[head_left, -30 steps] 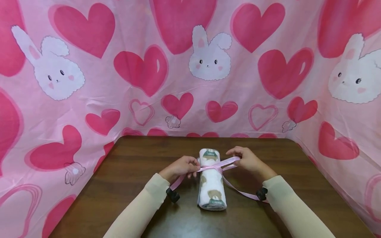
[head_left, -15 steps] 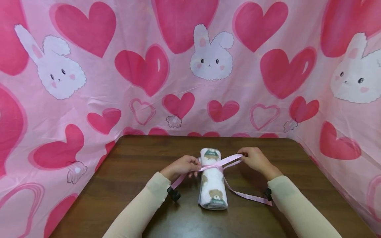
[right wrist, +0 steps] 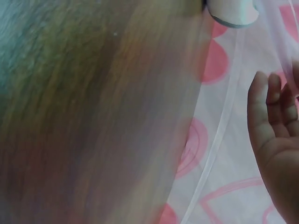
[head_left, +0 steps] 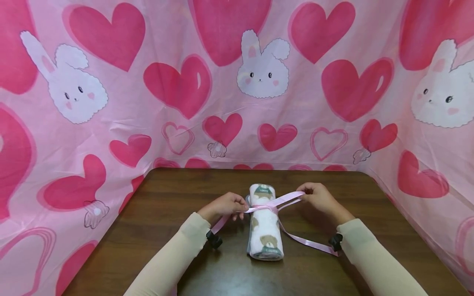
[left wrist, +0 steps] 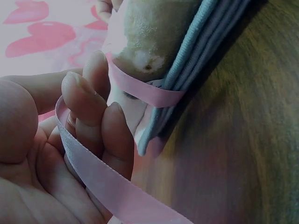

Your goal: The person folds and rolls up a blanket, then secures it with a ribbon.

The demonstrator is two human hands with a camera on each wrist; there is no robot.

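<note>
here, the left hand [head_left: 224, 206] and right hand [head_left: 320, 199] pinched a pink ribbon [head_left: 285, 199] on opposite sides of the rolled bear-print towel [head_left: 265, 230] it encircled on the desk [head_left: 196, 183].

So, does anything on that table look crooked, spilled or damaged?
Nothing stands out: the rolled towel lies neatly on the table with the pink ribbon across it, and I see no spill or tear.

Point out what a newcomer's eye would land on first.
Most likely the pink backdrop, with its big hearts and white rabbits, rising behind the brown table. Next, the bear-print roll on the tabletop, a pink ribbon around it, held by the left hand and right hand on either side.
</note>
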